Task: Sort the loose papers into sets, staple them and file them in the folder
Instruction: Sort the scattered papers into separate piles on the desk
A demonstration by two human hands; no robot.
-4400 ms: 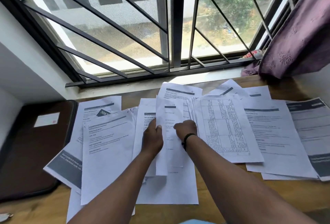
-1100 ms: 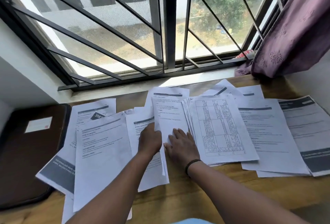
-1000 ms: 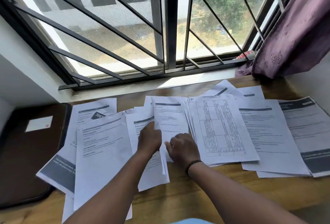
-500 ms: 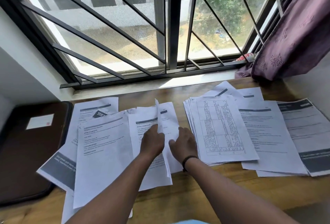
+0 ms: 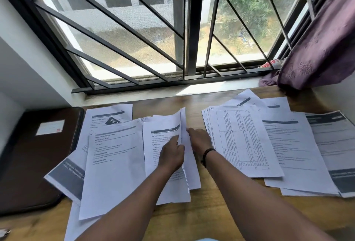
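My left hand (image 5: 172,155) pinches a sheet (image 5: 182,125) by its edge, standing it nearly upright over the middle pile (image 5: 163,138), so that grip is clamped on paper. My right hand (image 5: 198,140) lies just behind the sheet with fingers stretched flat toward it, holding nothing. Papers are spread across the bench (image 5: 192,219): a left batch (image 5: 113,160), the middle pile under my hands, a table-printed stack (image 5: 242,140) and more pages (image 5: 299,150) to the right. The folder (image 5: 30,160) lies closed at the far left, partly under the left batch. I see no stapler. To sort well, I should read each heading before laying the sheet down, keep piles apart so they don't mix, and square the edges with my flat hand before stapling.
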